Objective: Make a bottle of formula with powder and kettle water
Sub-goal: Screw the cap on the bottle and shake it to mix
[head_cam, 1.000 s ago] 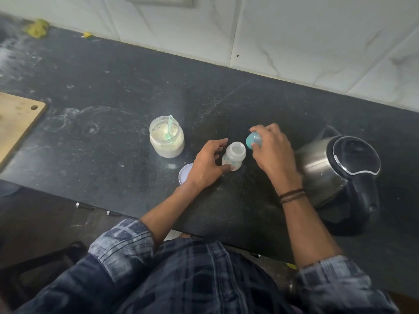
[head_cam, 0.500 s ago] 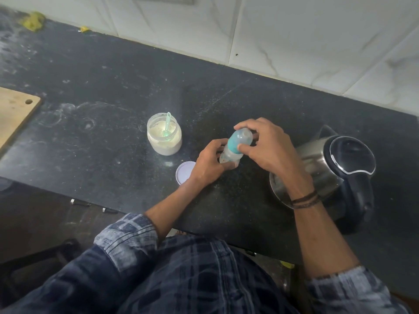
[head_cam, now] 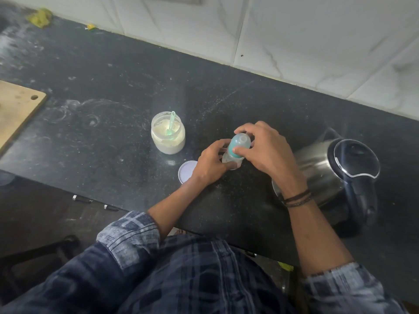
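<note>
Since a second ago the right hand [head_cam: 269, 150] has carried the teal top [head_cam: 240, 142] from beside the bottle [head_cam: 227, 157] onto its neck, and the head view has shifted a little. Both hands meet over a dark, speckled stone worktop [head_cam: 113, 71] dusted with pale smears and ring marks; a white marble-look tiled wall [head_cam: 294, 37] runs along its far edge, beyond the hands. The left hand [head_cam: 210, 164] curls round the lower body of the small clear bottle, which stands on the worktop, while the right hand's fingers and thumb wrap the teal top. What is in the bottle cannot be told. Just left of the left hand lies a round white lid [head_cam: 187, 172], flat on the surface. Further left and beyond it stands an open jar [head_cam: 169, 141] of pale powder with a green scoop [head_cam: 171, 123] stuck in it. Just right of the right wrist sits a steel kettle [head_cam: 328, 168], its black lid closed. Far to the left lies a wooden board [head_cam: 15, 105].
</note>
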`<state>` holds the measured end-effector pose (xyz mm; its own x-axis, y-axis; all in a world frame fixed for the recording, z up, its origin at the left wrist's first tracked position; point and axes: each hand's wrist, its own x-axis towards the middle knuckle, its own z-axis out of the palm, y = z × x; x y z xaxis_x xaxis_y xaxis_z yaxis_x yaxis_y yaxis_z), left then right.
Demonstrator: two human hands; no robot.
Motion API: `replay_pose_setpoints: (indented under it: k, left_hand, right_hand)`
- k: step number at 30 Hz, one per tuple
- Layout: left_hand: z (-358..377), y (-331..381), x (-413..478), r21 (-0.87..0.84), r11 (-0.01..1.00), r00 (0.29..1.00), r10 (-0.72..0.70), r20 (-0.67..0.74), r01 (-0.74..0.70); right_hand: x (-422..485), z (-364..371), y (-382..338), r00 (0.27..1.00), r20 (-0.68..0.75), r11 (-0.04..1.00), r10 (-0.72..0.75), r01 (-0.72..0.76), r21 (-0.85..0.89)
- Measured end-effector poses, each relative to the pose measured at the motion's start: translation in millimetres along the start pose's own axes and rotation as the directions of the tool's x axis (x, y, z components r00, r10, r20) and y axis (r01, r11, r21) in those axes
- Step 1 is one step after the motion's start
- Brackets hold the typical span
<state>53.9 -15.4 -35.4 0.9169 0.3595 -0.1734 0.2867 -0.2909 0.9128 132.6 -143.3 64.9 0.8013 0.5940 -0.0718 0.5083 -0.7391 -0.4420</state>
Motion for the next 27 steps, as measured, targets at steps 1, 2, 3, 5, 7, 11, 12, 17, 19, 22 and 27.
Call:
replay_pose_setpoints:
  k: [1, 2, 3, 5, 7, 11, 12, 17, 19, 22, 27]
  left_hand:
    - [0, 0, 0, -0.001, 1.0, 1.0, 0.002, 0.0, -0.002]
    - [0, 0, 0, -0.002, 1.0, 1.0, 0.002, 0.0, -0.002]
    - [0, 0, -1, -0.005, 1.0, 1.0, 0.0, -0.001, 0.0]
    - [0, 0, -1, -0.014, 1.0, 1.0, 0.0, -0.002, 0.0]
    - [0, 0, -1, -0.011, 1.0, 1.0, 0.003, -0.004, -0.003]
    - [-1, 1, 0, 0.001, 1.0, 1.0, 0.01, -0.001, -0.01]
    - [-1, 1, 0, 0.004, 1.0, 1.0, 0.011, 0.002, -0.011]
    - [-2, 2, 0, 0.012, 1.0, 1.0, 0.011, 0.013, -0.011]
    - [-2, 3, 0, 0.014, 1.0, 1.0, 0.013, 0.014, -0.013]
    - [-2, 2, 0, 0.012, 1.0, 1.0, 0.015, 0.009, -0.015]
    - [-1, 1, -1, 0.025, 0.999, 1.0, 0.023, 0.014, -0.023]
  right_hand:
    - [1, -1, 0, 1.0, -0.004, 1.0, 0.011, -0.011, -0.012]
    - [1, -2, 0, 1.0, -0.006, 0.999, 0.02, -0.021, -0.028]
    - [1, -3, 0, 1.0, -0.006, 0.999, 0.029, -0.029, -0.045]
    - [2, -6, 0, 0.999, 0.008, 0.997, 0.046, -0.045, -0.066]
    - [1, -10, 1, 0.998, 0.033, 0.997, 0.053, -0.051, -0.056]
    - [-2, -12, 1, 0.999, 0.035, 0.999, 0.038, -0.037, -0.016]
    - [-2, -11, 1, 0.999, 0.022, 0.999, 0.034, -0.034, -0.012]
    - [0, -13, -1, 0.999, 0.004, 0.999, 0.035, -0.035, -0.024]
    - [1, -17, -2, 1.0, 0.001, 0.999, 0.027, -0.026, -0.022]
    - [0, -14, -2, 1.0, 0.007, 1.0, 0.015, -0.015, -0.018]
    - [-1, -11, -3, 1.0, -0.001, 0.999, 0.03, -0.03, -0.028]
